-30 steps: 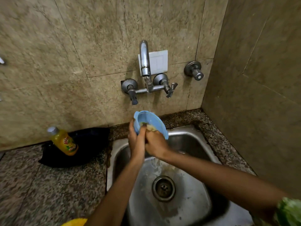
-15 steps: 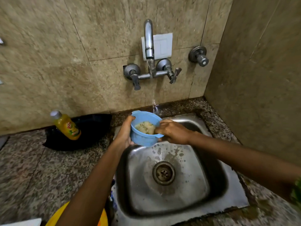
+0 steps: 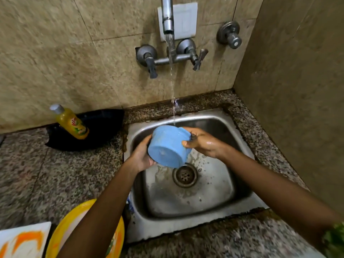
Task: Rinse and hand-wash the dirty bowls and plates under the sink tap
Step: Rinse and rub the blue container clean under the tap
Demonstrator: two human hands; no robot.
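Note:
A blue plastic bowl point(image 3: 168, 146) is held over the steel sink point(image 3: 219, 207), turned so its base faces me and its mouth points away. My left hand point(image 3: 141, 155) cups its left side. My right hand point(image 3: 202, 144) grips its right rim, wet, with the fingers curled over the edge. The inside of the bowl is hidden. A thin stream of water falls from the wall tap point(image 3: 167, 17) onto the bowl's top edge. A yellow plate point(image 3: 61, 228) lies on the counter at the lower left, partly under my left forearm.
A yellow dish-soap bottle point(image 3: 71, 122) leans on a black pan point(image 3: 104, 127) left of the sink. A white and orange plate point(image 3: 22, 241) sits at the bottom left corner. The drain point(image 3: 185, 175) is uncovered. Tiled walls close in behind and on the right.
The bowl came down from the tap and was tipped from mouth-up to base toward me. The sponge seen inside it earlier is out of sight. My view has tilted down.

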